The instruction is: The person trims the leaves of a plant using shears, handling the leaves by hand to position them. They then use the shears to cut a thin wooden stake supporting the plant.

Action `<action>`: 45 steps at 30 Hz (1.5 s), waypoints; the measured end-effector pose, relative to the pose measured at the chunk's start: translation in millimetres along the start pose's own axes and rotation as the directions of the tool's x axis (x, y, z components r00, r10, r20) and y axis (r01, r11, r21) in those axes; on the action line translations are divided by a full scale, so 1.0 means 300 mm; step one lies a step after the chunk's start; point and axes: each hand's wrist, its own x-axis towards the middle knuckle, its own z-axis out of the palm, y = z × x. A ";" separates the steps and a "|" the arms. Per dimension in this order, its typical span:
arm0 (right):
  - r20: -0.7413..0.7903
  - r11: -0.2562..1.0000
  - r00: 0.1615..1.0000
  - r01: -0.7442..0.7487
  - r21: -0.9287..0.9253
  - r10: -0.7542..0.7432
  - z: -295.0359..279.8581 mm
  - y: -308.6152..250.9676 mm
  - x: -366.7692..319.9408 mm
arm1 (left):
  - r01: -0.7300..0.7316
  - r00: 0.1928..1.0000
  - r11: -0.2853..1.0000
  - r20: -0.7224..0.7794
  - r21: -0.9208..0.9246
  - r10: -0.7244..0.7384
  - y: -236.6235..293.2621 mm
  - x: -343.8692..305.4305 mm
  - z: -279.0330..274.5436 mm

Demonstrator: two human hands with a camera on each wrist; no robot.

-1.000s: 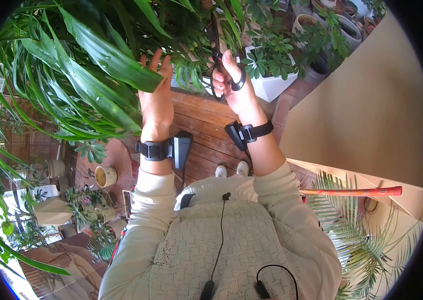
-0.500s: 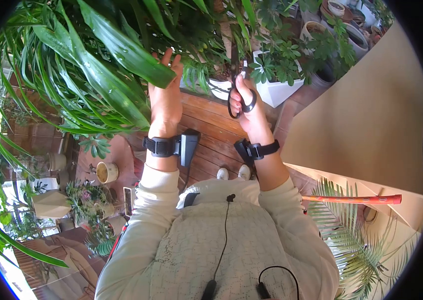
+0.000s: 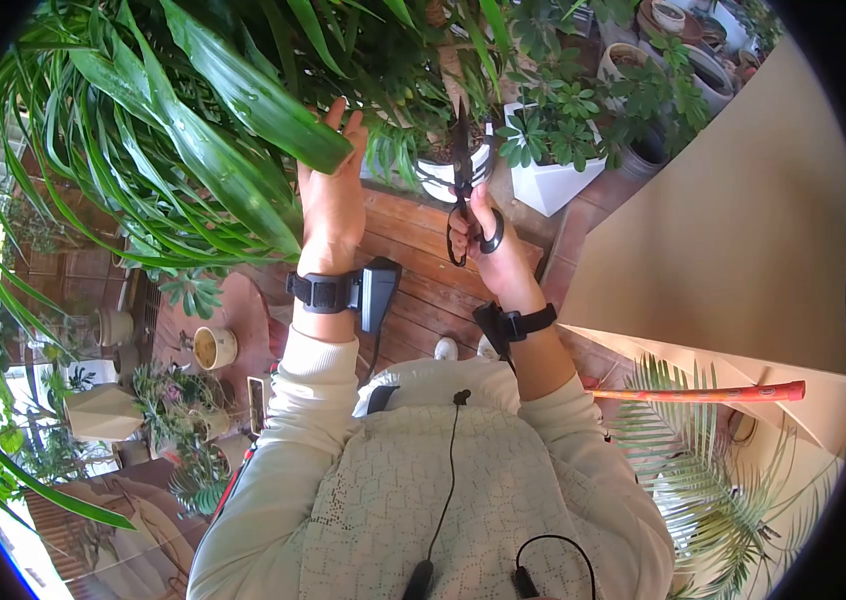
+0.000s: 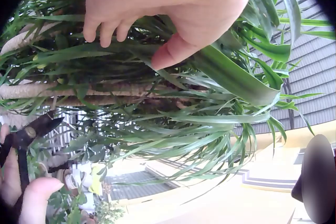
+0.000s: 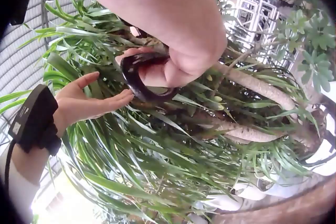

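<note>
My left hand (image 3: 333,210) reaches palm up into a large plant with long strap-like leaves (image 3: 263,105). Its fingers are loosely extended, and a broad leaf tip overlaps them in the head view. In the left wrist view the thumb (image 4: 176,51) lies against the foliage, with nothing gripped. My right hand (image 3: 505,262) holds black scissors (image 3: 462,160) by the handle loops, the thumb through one loop. Their blades point away from me, toward the plant's pale trunk (image 3: 451,72). From the right wrist, the dark handle loop (image 5: 134,79) shows, while the blades are mostly hidden.
Wooden decking (image 3: 408,275) lies below the hands. A white angular pot (image 3: 555,185) with a leafy shrub stands beyond the right hand. To the right are a large beige panel (image 3: 723,220) and a red-orange rod (image 3: 743,391). A small pot (image 3: 215,348) stands left.
The right hand has drawn the scissors back from the foliage toward my body, so the blades now show in front of a white pot. The left hand shifted slightly right, then stayed.
</note>
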 end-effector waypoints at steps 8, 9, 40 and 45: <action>0.052 0.999 0.997 0.052 -0.012 -0.052 0.018 -0.023 0.018 | 0.003 1.000 0.999 0.011 -0.032 -0.003 0.011 -0.009 0.002; 0.082 0.998 0.995 0.061 0.002 -0.061 0.021 -0.029 0.025 | 0.006 1.000 0.999 0.013 -0.034 -0.005 0.011 -0.009 0.004; 0.097 0.995 0.991 0.093 0.033 -0.096 0.077 -0.168 0.166 | 0.021 1.000 1.000 -0.024 0.020 -0.020 0.028 -0.006 0.000; 0.114 0.993 0.986 0.118 0.018 -0.119 0.088 -0.183 0.162 | 0.025 0.999 0.999 -0.027 0.023 -0.024 0.030 -0.008 0.003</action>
